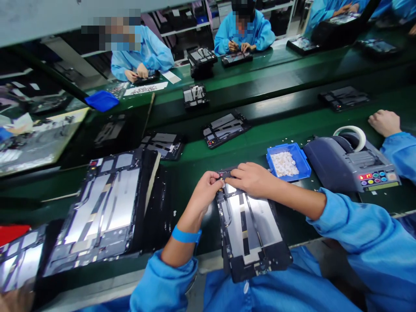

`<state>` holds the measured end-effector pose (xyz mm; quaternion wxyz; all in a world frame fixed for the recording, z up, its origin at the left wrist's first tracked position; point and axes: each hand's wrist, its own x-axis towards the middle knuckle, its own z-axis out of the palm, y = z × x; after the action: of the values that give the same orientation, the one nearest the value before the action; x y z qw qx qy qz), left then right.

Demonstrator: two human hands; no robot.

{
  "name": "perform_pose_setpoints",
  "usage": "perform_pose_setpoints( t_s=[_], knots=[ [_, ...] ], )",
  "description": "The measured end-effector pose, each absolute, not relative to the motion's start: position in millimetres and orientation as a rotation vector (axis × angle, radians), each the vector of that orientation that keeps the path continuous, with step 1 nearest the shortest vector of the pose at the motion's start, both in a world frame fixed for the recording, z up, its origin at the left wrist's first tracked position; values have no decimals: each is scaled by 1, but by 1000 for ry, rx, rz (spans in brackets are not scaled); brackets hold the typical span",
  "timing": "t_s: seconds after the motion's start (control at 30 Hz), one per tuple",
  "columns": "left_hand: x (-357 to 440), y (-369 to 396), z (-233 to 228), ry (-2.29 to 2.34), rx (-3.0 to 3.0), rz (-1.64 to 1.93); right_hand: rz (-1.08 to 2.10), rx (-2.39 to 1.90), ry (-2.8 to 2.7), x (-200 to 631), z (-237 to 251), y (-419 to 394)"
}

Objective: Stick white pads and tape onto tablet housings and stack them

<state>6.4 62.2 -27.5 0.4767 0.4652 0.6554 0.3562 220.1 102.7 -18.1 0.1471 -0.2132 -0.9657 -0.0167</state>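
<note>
In front of me, an opened tablet (268, 221) lies tilted at the bench edge, its silver plates, dark ribbon cables and black lower end facing up. My left hand (206, 190), with a blue band on the wrist, is closed at the tablet's far left corner, thumb and forefinger pinching its edge. Across the far edge lies my right hand (251, 180), fingers bent and pressed together near the left fingertips. Anything small between those right fingers is hidden. Just right of my right hand is a blue bin (300, 167) of small whitish pieces (284, 164).
A tape dispenser (344, 164) stands at right, near another person's hand (385, 122). Stacked tablets (110, 203) sit at left. More tablets (224, 129) lie on the green belt (260, 115). People in blue work across the line.
</note>
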Motion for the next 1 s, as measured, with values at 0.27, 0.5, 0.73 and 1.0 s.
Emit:
perform_pose_setpoints(
  t_s=[0.27, 0.5, 0.73, 1.0],
  knots=[
    [12, 62, -28, 1647, 1266, 911, -59, -634, -2779, 218, -19, 106],
    [4, 15, -33, 1807, 1498, 928, 388, -1430, -2201, 269, -17, 46],
    [7, -2, -40, 1605, 1414, 973, 789, -1669, -1965, 283, -26, 2],
    [18, 5, -38, 1559, 1509, 1011, 1265, -1521, -1526, 274, -28, 15]
  ],
)
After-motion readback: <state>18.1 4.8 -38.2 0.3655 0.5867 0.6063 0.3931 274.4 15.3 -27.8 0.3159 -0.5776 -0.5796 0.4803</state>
